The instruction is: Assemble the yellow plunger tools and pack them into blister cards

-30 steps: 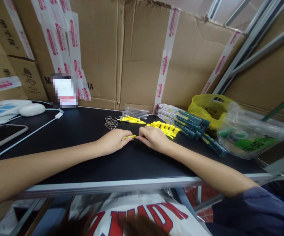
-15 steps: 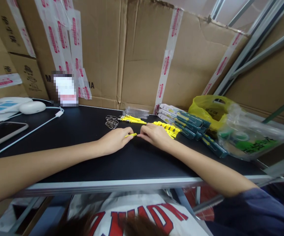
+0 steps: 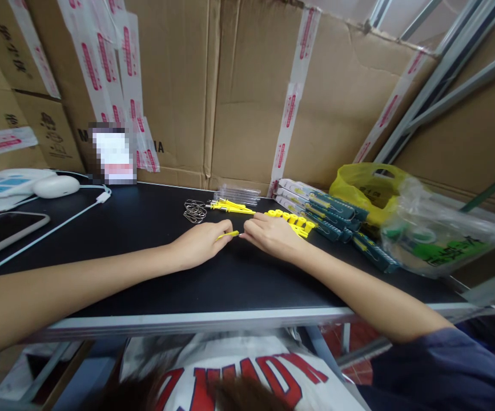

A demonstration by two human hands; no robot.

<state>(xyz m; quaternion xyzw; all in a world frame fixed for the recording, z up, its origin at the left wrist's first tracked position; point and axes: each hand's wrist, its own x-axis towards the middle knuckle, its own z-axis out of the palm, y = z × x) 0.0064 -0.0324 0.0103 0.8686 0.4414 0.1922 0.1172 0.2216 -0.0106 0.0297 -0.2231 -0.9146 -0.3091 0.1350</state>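
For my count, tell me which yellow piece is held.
The slim yellow piece pinched in the left hand; the other visible yellow pieces lie on the black table.

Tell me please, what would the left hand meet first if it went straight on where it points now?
Probably the right hand, just ahead of the yellow piece in the left hand; depth is unclear.

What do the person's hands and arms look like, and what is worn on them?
The left hand and right hand are bare, without gloves; both forearms are uncovered. A dark blue sleeve covers the right upper arm.
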